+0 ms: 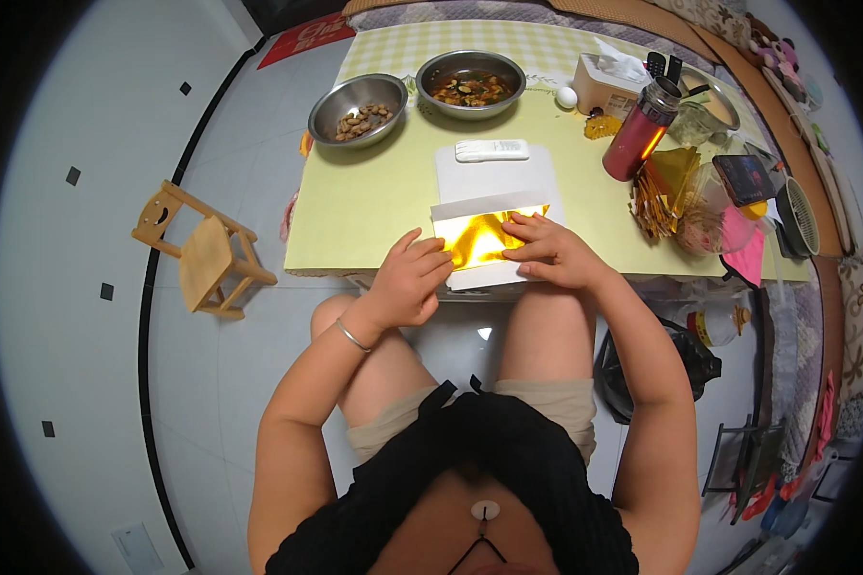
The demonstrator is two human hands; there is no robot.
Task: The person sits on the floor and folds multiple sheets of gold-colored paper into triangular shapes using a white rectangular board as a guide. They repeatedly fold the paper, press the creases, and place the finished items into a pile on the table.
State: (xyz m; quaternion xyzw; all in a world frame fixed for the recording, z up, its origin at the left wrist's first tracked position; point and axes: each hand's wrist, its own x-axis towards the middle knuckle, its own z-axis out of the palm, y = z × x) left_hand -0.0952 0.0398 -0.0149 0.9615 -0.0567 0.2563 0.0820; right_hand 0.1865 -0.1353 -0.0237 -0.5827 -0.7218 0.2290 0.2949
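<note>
A shiny gold foil sheet (478, 236) lies on a white sheet of paper (494, 178) near the front edge of a pale yellow table (374, 206). My left hand (409, 276) rests its fingertips on the foil's left edge. My right hand (549, 251) pinches and presses the foil's right part, fingers curled over it. Both hands touch the foil at the table's front edge, above my knees.
Two steel bowls, one with nuts (358, 109), one with dark food in liquid (471, 83), stand at the back. A white remote (491, 149), a red bottle (641, 131), a tissue box (608, 84), gold paper stacks (664, 187) and a phone (743, 178) crowd the right. A wooden stool (204, 251) stands left.
</note>
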